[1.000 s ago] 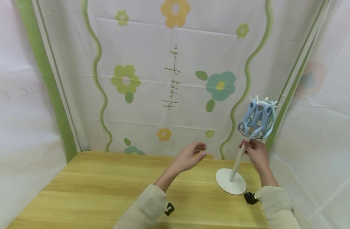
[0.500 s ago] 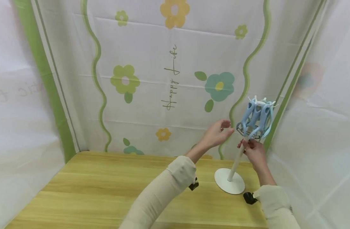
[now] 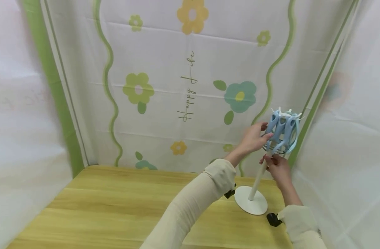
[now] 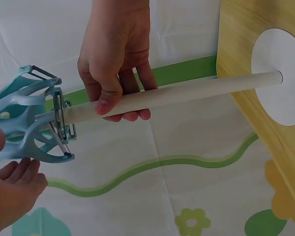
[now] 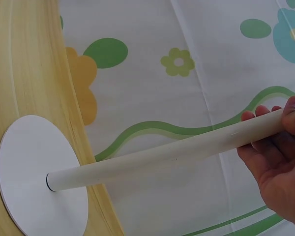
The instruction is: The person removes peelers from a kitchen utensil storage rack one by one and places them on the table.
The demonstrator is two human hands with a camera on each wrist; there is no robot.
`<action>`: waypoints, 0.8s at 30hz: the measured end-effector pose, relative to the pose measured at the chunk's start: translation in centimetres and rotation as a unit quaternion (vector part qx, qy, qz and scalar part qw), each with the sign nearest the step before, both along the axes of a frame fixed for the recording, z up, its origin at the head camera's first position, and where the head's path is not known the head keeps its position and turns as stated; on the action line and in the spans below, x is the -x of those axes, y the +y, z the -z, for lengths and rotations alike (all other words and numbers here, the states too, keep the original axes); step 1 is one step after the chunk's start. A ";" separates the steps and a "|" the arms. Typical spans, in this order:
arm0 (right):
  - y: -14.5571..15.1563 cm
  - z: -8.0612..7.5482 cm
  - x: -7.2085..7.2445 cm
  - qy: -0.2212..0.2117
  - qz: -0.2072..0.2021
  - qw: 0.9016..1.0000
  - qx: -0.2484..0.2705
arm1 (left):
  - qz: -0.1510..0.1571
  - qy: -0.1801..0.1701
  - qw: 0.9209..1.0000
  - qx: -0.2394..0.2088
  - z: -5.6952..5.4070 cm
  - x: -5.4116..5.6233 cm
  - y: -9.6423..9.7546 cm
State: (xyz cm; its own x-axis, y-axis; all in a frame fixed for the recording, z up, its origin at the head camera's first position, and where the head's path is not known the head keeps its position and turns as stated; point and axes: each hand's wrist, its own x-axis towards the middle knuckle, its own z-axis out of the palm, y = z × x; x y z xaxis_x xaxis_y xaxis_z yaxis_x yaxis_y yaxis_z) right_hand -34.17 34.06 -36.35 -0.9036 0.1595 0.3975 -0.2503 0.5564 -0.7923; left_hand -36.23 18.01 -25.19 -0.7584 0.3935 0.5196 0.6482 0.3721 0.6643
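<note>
Several light blue peelers [image 3: 279, 130] hang in a ring from the white hooks of an upright stand, metal blades down. My right hand [image 3: 280, 171] grips the stand's pale pole [image 3: 257, 181] just below the blades; in the right wrist view its thumb and fingers [image 5: 255, 115] wrap that pole [image 5: 172, 153]. My left hand [image 3: 253, 137] is at the left side of the ring, thumb overlapping the front of a peeler. In the left wrist view the left fingertips [image 4: 27, 169] are right at a peeler's lower edge, and the thumb is partly cut off.
The stand's round white base [image 3: 259, 205] sits on the wooden table [image 3: 115, 207], near its right side. A white curtain [image 3: 165, 114] with printed flowers hangs behind, and pale sheets flank both sides. Black wrist cameras [image 3: 273, 219] are strapped to the sleeves.
My left hand has moved right and up from the middle of the table to the peelers. The right hand keeps its hold on the pole, and the stand stays in place.
</note>
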 end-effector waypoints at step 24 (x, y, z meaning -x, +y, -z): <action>-0.2 -0.1 -0.4 -0.003 -0.001 1.000 0.026 | -0.059 0.027 0.998 0.008 -1.9 -0.1 0.3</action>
